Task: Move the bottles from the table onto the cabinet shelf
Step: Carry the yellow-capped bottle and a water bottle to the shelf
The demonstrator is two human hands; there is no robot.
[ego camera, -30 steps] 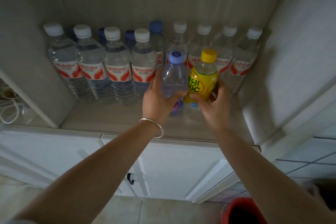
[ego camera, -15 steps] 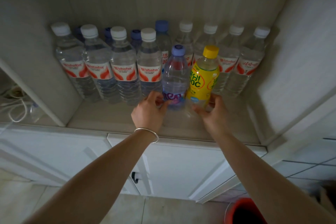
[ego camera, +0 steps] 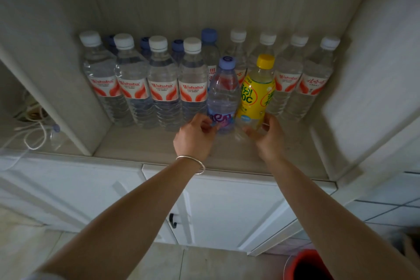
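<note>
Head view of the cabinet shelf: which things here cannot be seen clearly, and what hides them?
- Blue-capped bottles in the back row: bodies hidden by the white-capped Wahaha bottles.
- Purple-capped bottle and yellow drink bottle: bases covered by the left hand and right hand.
- Red bucket: cut off by the bottom edge.
- The table: out of view.

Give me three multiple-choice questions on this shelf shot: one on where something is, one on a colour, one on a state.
1. Where does the yellow bottle stand?
A. on the floor
B. on the shelf, right of the purple-capped bottle
C. lying behind the back row

2. What colour is its cap?
A. yellow
B. green
C. black

3. How are the two front bottles?
A. tipped over
B. lifted in the air
C. upright on the shelf

Answers: 1 B, it stands beside the purple-capped bottle, by the right hand. 2 A, the cap matches its label. 3 C, both stand upright, the left hand at one's base.
</note>
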